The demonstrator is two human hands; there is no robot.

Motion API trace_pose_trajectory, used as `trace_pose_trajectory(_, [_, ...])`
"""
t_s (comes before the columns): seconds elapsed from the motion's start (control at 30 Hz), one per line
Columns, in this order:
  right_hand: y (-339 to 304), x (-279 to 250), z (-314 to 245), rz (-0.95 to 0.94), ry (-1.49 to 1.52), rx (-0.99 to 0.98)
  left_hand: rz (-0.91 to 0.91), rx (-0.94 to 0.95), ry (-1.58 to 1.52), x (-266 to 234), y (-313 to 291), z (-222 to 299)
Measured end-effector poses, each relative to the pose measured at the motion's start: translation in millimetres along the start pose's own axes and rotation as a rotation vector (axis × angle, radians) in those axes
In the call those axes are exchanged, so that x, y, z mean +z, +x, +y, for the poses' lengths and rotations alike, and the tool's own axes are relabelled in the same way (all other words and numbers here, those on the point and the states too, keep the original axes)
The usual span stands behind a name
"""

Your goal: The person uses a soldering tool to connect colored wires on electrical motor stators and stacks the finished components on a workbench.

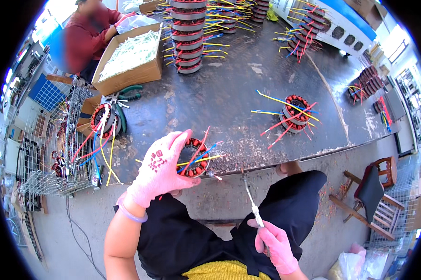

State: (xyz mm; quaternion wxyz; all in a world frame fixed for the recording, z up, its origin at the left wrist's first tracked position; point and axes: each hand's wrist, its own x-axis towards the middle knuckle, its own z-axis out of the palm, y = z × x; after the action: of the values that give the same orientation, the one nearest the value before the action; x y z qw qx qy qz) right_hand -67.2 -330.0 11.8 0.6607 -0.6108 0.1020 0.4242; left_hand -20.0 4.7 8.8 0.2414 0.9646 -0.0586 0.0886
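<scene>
My left hand, in a pink glove with a dark red print, grips a ring-shaped motor stator at the table's front edge. Red copper-coloured windings line its ring, and red, blue and yellow wires stick out to the right. Part of the stator is hidden behind my fingers. In my gloved right hand, over my lap, is a slim soldering iron with a pale handle. Its tip points up toward the table edge, apart from the stator. Another wired stator lies farther right on the table.
More stators stand in a tall stack on the dark table. Green-handled pliers and a wired stator lie left, beside a wire basket. A cardboard box holds pale strips; a person works behind it. A chair stands right.
</scene>
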Motion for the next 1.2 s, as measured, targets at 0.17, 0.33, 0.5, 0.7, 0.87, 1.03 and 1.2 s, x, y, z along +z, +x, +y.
trace_pose_trajectory(0.17, [3,-1,15,-0.084,0.042,-0.001,-0.078,0.032,0.031,10,4,-4])
trace_pose_trajectory(0.33, [6,4,19,-0.110,0.079,0.042,-0.094,0.015,0.029,11,2,-6])
trace_pose_trajectory(0.5, [9,6,25,-0.118,0.108,0.069,-0.099,0.034,0.001,13,3,-6])
trace_pose_trajectory(0.7, [14,13,31,-0.109,0.101,0.022,-0.092,0.046,0.027,14,1,-9])
trace_pose_trajectory(0.87, [14,11,26,-0.124,0.058,0.062,-0.122,0.029,0.019,15,3,-8])
trace_pose_trajectory(1.03, [16,13,24,-0.126,0.018,0.047,-0.124,0.023,0.022,14,3,-6])
trace_pose_trajectory(1.2, [18,15,26,-0.138,0.035,0.055,-0.127,0.012,0.010,13,1,-10])
